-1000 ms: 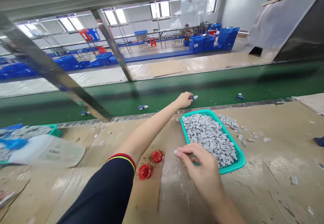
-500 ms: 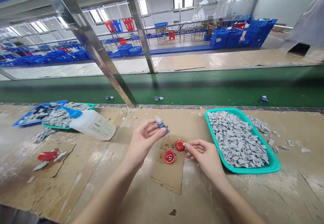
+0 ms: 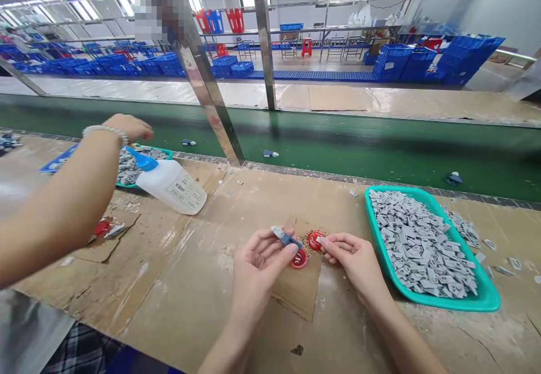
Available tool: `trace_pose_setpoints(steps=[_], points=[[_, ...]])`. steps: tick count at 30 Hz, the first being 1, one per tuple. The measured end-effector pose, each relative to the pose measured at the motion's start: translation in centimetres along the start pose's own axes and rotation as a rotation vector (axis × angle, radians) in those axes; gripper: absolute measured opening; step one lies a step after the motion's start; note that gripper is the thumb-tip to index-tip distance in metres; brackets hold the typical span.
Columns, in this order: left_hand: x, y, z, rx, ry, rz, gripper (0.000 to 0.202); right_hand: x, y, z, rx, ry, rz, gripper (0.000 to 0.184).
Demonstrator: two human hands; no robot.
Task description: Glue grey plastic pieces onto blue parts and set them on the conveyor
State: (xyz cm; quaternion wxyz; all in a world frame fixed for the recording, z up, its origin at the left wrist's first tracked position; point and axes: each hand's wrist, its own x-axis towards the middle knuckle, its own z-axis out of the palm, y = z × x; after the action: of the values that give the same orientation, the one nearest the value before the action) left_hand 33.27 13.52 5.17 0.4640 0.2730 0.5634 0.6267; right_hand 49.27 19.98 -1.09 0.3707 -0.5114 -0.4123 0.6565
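Another person's forearm (image 3: 59, 222) is sliding in from the left now, bead bracelet (image 3: 105, 132) and all, with that hand (image 3: 131, 128) reaching out beyond the white squeeze bottle (image 3: 173, 185). That's a co-worker, not the wearer. Meanwhile the wearer's own hands are drawing in closer together, and the whole view is swinging a bit too. The left hand (image 3: 257, 267) is holding a small blue-and-grey part (image 3: 286, 239) in a narrow pinch between thumb and fingers, with its white tip pointing left, right above the red caps (image 3: 315, 240). The right hand (image 3: 355, 261) is pinching tight too, apparently on a tiny pale piece (image 3: 322, 241), though it's too small to say exactly what it is. Those caps are sitting on a cardboard scrap (image 3: 302, 295), with the teal tray (image 3: 439, 301) of grey tiles (image 3: 418, 244) just to the right, and a few small blue-and-white parts (image 3: 270, 153) are lying on the green conveyor belt (image 3: 359, 143) beyond.
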Motion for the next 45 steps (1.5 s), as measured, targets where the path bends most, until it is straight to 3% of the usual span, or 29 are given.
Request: trace_pose_setpoints(steps=[10,23,40,45], points=[[0.0,-2.1,-0.3,0.012,0.012,0.007,0.032,-0.2,-0.4,-0.2,0.062,-0.021,0.004,0.035],[-1.4,-2.5,2.3,0.005,0.014,0.018,0.031,-3.1,-2.7,-1.2,0.557,-0.353,0.304,0.025],[-2.5,-2.3,3.0,0.09,0.021,0.07,0.03,-3.7,-2.9,-0.9,0.387,-0.404,0.242,0.024],[-2.4,-2.1,3.2,0.091,-0.059,0.143,0.022,-3.9,-2.9,-1.1,0.331,-0.466,0.209,0.035]])
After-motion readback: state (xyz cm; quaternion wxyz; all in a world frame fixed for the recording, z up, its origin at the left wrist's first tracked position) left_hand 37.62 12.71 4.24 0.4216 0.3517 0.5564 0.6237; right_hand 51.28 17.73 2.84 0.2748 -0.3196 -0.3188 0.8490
